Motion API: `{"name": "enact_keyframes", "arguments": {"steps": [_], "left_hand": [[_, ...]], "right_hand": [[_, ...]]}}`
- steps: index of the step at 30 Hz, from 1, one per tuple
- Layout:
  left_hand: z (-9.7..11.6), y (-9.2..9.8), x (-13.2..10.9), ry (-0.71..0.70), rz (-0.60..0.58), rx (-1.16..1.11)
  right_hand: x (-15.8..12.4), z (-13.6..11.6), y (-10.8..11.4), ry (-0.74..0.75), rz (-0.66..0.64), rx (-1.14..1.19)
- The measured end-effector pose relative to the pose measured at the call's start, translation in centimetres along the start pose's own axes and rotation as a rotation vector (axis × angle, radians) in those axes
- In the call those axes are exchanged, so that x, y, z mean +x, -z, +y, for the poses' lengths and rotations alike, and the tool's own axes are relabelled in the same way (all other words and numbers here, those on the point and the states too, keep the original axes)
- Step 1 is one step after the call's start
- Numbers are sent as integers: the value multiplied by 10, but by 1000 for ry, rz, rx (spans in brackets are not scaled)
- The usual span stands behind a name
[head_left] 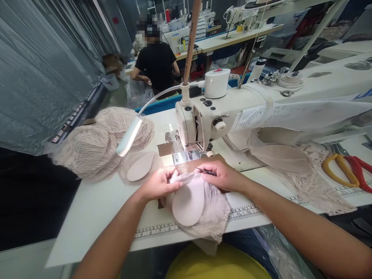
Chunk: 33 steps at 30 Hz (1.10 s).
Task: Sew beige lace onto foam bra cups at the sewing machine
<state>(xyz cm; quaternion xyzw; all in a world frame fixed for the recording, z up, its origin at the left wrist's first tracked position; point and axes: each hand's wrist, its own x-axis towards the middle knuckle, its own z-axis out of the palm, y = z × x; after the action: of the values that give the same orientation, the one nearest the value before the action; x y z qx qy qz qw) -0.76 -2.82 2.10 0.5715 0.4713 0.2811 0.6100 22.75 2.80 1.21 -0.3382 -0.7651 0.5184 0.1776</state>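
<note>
At six o'clock from the lace cloth [216,207], a yellow round surface [215,263] shows below the near edge of the table [84,213], and a printed ruler [247,213] runs along that edge, partly covered by the cloth. The cloth and its smooth pale pad [188,205] lie between and just below the hands: at four o'clock from the left hand [159,182], whose thumb and fingers pinch the top edge, and at eight o'clock from the right hand [222,176], which is closed around a thin dark tool [207,171] and touches that same edge. A loose pad [141,166] lies near, at ten o'clock. The sewing machine [188,124] stands at twelve, blocking part of the table behind. More cups [281,158] sit at two, with scissors [347,170] beyond them, nearer three. At ten is a lace pile [84,145], partly hidden by a lamp [129,137]. Farther off, a co-worker [155,64] sits between eleven and twelve, and another machine [247,19] stands between twelve and one.
</note>
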Motion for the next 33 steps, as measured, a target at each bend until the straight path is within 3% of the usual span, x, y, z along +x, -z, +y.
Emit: {"name": "enact_keyframes", "arguments": {"steps": [5,10,15,20,23,28,33], "left_hand": [[-15,15,-1,23,90,-106],[-21,24,-1,114,11,-133],[-20,24,-3,96,-10,-164],[-19,23,-3,80,-1,-151],[-19,23,-4,79,0,-156],[-19,20,-5,70,-14,-198],[-17,16,-4,71,-6,-220]], "right_hand": [[4,4,3,-43,12,44],[6,13,1,-56,50,12],[7,15,-1,-76,69,-57],[1,4,3,-36,142,-387],[-8,-6,4,68,171,-604],[-14,-19,-17,228,195,-687],[-7,-19,-47,260,320,-522]]}}
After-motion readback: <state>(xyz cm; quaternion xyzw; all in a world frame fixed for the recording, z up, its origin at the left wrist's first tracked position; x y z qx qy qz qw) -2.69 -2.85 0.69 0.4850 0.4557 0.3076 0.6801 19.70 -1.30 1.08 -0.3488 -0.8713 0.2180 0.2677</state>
